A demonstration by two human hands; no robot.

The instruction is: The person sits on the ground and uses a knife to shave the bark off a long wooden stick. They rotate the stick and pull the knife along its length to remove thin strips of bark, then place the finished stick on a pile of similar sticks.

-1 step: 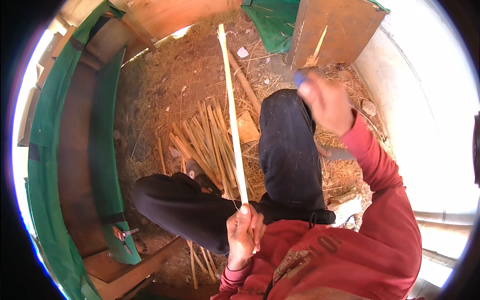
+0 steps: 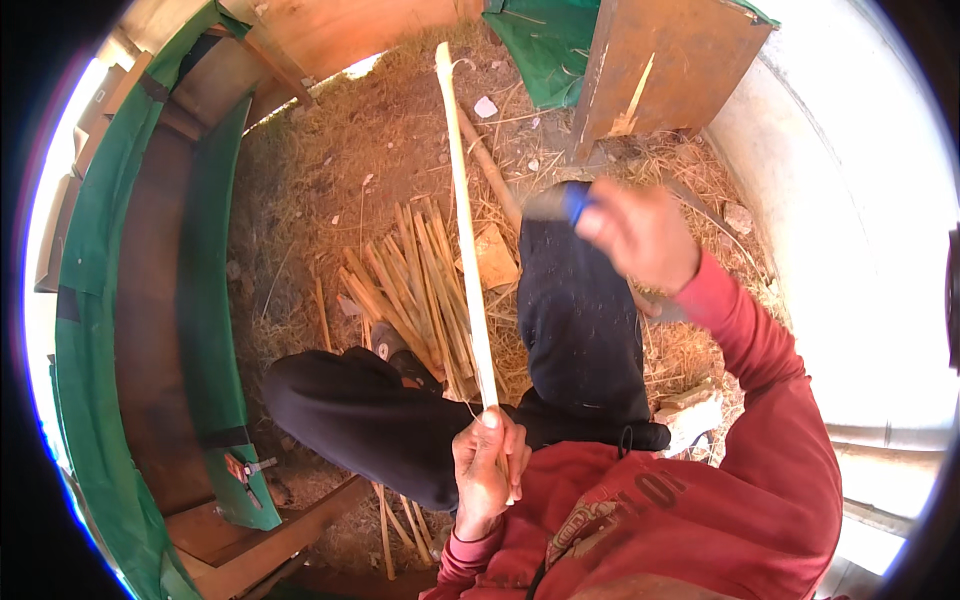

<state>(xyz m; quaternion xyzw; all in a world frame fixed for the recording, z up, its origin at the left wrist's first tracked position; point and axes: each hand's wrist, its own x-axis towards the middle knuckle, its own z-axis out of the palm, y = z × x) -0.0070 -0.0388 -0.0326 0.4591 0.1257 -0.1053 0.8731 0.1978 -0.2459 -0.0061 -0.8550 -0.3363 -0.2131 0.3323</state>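
My left hand [image 2: 488,462] is closed round the lower end of a long, pale wooden stick [image 2: 466,225], in front of my stomach. The stick points up and away from me, with a thin curled strand near its far tip. Above my right knee, my right hand [image 2: 645,232] is closed on a blue-handled knife [image 2: 577,203]. Motion smears this hand and the greyish blade, which points left toward the stick. A gap lies between blade and stick.
Several split sticks [image 2: 415,285] lie heaped on the straw-strewn ground beyond my legs. Near them are a flat wood block [image 2: 490,258] and a pole [image 2: 487,165]. A brown board [image 2: 675,65] stands far right. Green-covered shelving [image 2: 205,270] runs along the left, pliers [image 2: 248,467] at its near end.
My right hand has moved left and slightly nearer to me with the knife, toward the stick. The far end of the stick has shifted very slightly; my left hand keeps its place.
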